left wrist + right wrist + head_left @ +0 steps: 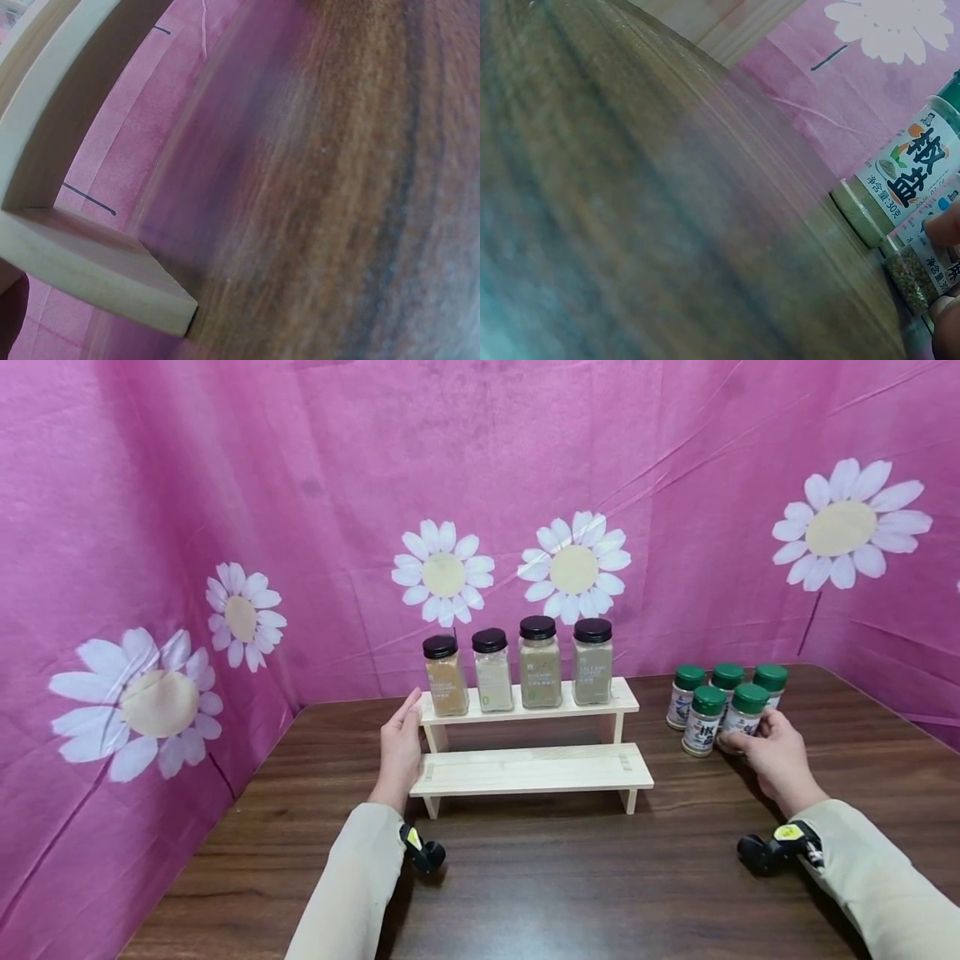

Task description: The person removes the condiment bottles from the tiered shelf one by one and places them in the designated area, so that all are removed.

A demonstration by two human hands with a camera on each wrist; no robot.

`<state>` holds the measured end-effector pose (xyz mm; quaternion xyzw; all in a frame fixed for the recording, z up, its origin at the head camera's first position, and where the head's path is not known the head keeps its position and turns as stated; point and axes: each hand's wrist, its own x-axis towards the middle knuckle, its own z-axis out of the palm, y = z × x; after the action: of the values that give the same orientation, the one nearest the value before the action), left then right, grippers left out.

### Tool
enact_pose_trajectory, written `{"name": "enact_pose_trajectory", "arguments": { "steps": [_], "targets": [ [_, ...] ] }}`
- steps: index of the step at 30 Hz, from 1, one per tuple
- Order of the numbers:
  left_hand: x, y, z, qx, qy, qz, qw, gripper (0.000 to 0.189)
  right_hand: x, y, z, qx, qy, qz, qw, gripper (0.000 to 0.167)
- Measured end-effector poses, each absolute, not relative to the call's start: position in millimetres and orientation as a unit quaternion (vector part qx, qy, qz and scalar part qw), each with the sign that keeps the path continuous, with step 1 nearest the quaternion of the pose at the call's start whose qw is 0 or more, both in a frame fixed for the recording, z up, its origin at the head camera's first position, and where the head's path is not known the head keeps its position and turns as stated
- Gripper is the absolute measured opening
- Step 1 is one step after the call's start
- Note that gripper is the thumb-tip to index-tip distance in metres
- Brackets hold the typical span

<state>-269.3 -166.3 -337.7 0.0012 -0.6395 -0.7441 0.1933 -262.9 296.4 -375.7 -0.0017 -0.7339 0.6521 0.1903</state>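
A two-step pale wooden rack stands on the table. My left hand rests against its left end, fingers extended upward along the side. In the left wrist view the rack's wooden edge shows, with only a dark sliver of the hand beside it. On the right, my right hand pinches a green-capped spice jar between thumb and fingers. The right wrist view shows dark grains in this jar. Touching or very near it stands another green-capped jar with a printed label.
Several black-capped square spice jars line the rack's upper step. More green-capped jars cluster behind the held one. The dark wooden table reaches back to a pink cloth printed with daisies.
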Motion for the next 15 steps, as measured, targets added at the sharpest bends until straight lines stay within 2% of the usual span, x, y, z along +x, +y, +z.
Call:
{"name": "enact_pose_trajectory", "arguments": {
  "steps": [15],
  "targets": [
    [-269.5,-165.2,-338.3,-0.006,-0.639,-0.743,0.199,0.038,-259.4,295.4,-366.7,-0.037,-0.779,0.6,0.178,0.04]
  ]
}}
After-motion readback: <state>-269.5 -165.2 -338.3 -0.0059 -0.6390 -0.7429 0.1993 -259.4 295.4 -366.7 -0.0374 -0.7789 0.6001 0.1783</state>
